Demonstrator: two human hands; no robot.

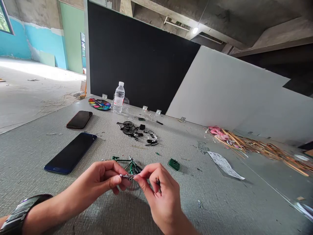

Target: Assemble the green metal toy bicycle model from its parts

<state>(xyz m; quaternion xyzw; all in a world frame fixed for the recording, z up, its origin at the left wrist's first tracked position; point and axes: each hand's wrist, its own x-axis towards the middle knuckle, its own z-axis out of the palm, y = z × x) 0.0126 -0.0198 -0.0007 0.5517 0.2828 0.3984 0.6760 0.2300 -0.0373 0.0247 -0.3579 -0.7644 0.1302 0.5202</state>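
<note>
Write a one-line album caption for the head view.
Left hand and right hand pinch a silver miniature part above a green model bicycle.

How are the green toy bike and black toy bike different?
The green toy bike has a green frame; the black toy bike has dark parts. The green toy bike sits nearer, while the black toy bike lies farther off among loose pieces. Both are small model bicycles.

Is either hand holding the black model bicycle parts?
No, the black model bicycle parts lie on the table, while the left hand and right hand pinch a small silver part.
</note>
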